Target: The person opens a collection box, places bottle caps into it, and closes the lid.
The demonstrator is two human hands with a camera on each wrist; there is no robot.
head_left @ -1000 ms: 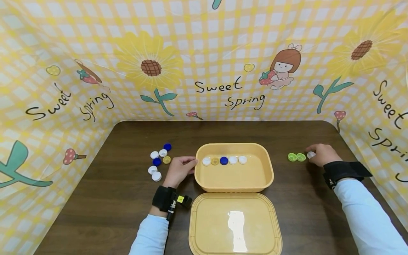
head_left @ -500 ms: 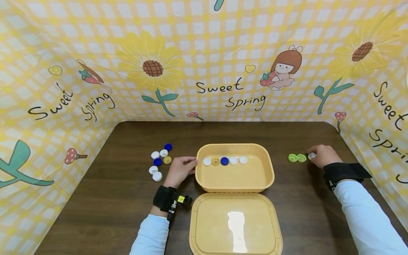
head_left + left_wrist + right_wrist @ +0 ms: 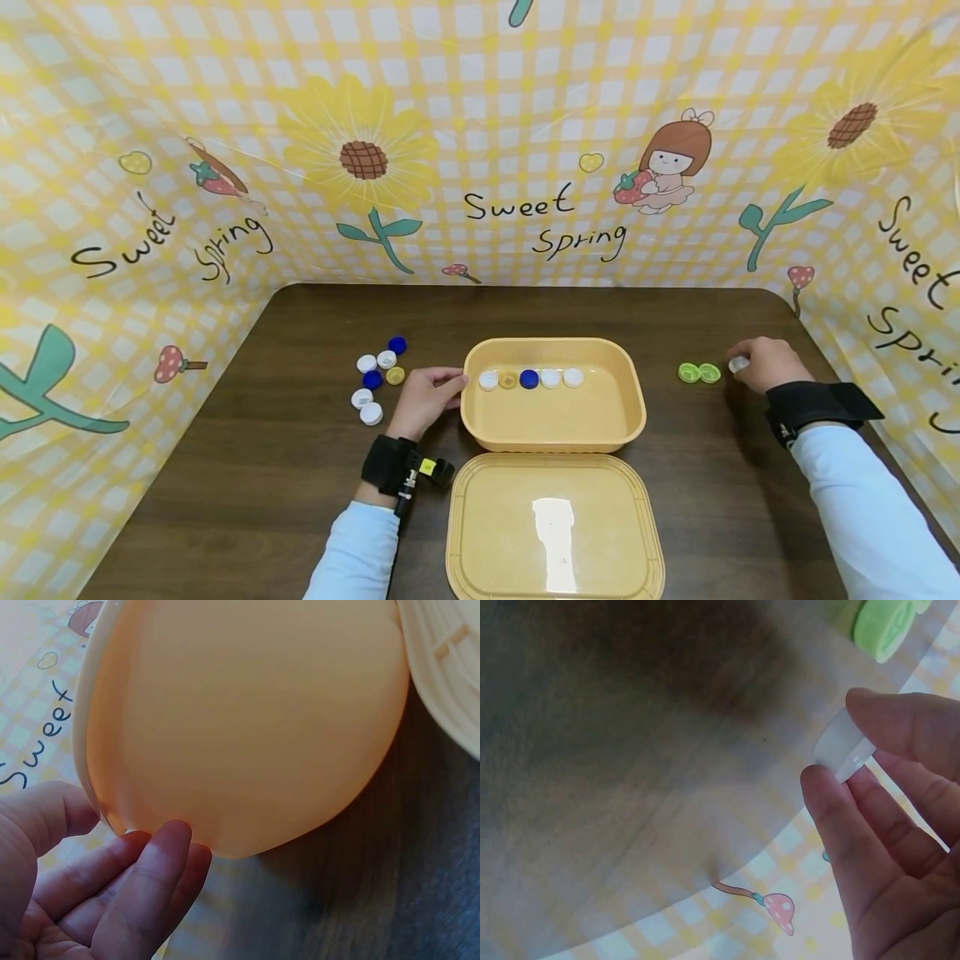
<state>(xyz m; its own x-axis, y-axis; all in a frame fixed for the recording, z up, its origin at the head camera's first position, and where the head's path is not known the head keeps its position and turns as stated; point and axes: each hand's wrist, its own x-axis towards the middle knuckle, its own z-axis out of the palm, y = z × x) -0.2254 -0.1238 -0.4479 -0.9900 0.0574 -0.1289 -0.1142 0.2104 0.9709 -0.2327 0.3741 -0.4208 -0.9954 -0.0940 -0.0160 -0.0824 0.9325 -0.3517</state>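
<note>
My right hand [image 3: 770,365] pinches a whitish bottle cap [image 3: 844,746] between thumb and forefinger, at the right of the table. Just left of it lie two light green bottle caps [image 3: 698,372], side by side. With thumb and fingertips my left hand [image 3: 426,402] holds the left end of a yellow plastic box [image 3: 555,444]. In the left wrist view its thumb [image 3: 64,814] is at the rim and the other fingers lie against the outer wall. Inside the box runs a row of bottle caps: white, yellow, a blue cap [image 3: 528,379], then two white ones.
Left of the box lies a loose group of bottle caps in white, blue and yellow, among them a yellow cap [image 3: 395,376]. A flat yellow lid [image 3: 495,533] lies in front of the box. Patterned cloth [image 3: 450,125] walls the table's back and sides.
My right hand and the whitish cap have shifted slightly right, a little farther from the green caps. The left hand stays at the box.
</note>
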